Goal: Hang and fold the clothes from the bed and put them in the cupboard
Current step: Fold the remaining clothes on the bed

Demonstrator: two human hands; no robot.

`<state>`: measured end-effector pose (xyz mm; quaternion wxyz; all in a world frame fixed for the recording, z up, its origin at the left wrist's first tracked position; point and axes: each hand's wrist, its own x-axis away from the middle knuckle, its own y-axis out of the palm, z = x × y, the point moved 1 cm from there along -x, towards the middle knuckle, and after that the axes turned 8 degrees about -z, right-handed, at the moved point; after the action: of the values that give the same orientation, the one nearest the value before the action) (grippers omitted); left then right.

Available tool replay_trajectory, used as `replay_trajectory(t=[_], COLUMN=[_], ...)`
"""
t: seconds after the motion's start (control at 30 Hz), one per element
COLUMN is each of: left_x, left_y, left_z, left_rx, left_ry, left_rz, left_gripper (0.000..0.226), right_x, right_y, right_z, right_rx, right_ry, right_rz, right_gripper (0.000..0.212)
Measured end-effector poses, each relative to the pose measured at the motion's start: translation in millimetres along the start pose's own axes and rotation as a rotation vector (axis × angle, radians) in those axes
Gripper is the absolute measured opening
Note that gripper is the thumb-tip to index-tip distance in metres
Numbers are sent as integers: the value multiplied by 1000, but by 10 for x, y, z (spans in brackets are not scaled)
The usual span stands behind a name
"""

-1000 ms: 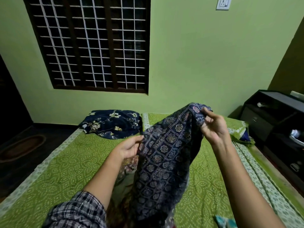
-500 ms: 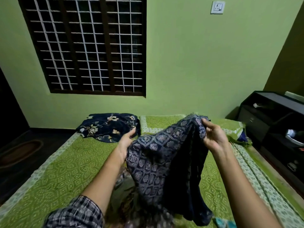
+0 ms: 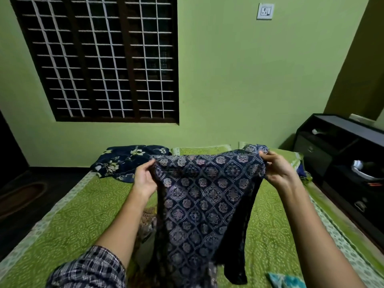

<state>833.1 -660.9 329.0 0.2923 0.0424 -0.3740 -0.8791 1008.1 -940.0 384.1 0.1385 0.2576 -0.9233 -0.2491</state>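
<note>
Hands pinch the printed garment (image 3: 199,204) by its top edge, left hand (image 3: 145,179) and right hand (image 3: 278,171) apart, cloth hanging between them above the bed (image 3: 62,221). Light fingertip grip may slip, collapsing the spread.

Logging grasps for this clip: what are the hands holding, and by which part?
The dark patterned garment, by its top edge: the left hand grips its left end, the right hand its right end.

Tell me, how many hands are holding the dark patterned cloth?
2. The left hand grips the top left corner of the cloth; the right hand grips its top right corner.
</note>
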Motion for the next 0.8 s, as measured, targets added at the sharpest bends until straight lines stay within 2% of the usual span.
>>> replay_trajectory(t=[0.07, 0.13, 0.2, 0.27, 0.3, 0.37, 0.43, 0.5, 0.6, 0.67, 0.73, 0.8], left_x=[-68, -113, -181, -237, -250, -241, -255, -278, -225, -140, -77, -95], left_y=[-159, -256, -296, -299, -297, -282, -272, -271, -234, -179, -111, -47], left_z=[84, 157, 217, 253, 266, 282, 299, 310, 341, 370, 416, 446], left_rx=[-137, -475, -809, -1084, -1216, -1407, -1402, -1322, -1170, -1104, -1238, -1502], left_ry=[57, 106, 113, 106, 108, 117, 121, 136, 195, 252, 280, 283], left_rz=[33, 66, 133, 203, 253, 344, 356, 332, 264, 141, 1, -24], left_gripper=[34, 25, 22, 20, 19, 17, 13, 10, 10, 27, 43, 49], right_x=[-43, -45, -17, -15, -47, -104, -115, -100, -40, -41, -125, -192], right_y=[-109, -190, -235, -291, -339, -417, -430, -417, -375, -379, -400, -364], right_z=[-36, -27, 5, 21, 41, 96, 149, 175, 95, 41, 19, -10], right_rx=[-46, 95, 513, 951, 1110, 1236, 1233, 1222, 1243, 1407, 1656, 1725], right_ry=[-4, 28, 75, 30, 11, 35, 31, 9, -1, 103, 120, -1], right_rz=[25, 21, 79, 227, 236, 273, 306, 259, 44, -85, -58, 113], right_gripper=[46, 37, 25, 23, 22, 21, 26, 42, 56, 64, 61, 43])
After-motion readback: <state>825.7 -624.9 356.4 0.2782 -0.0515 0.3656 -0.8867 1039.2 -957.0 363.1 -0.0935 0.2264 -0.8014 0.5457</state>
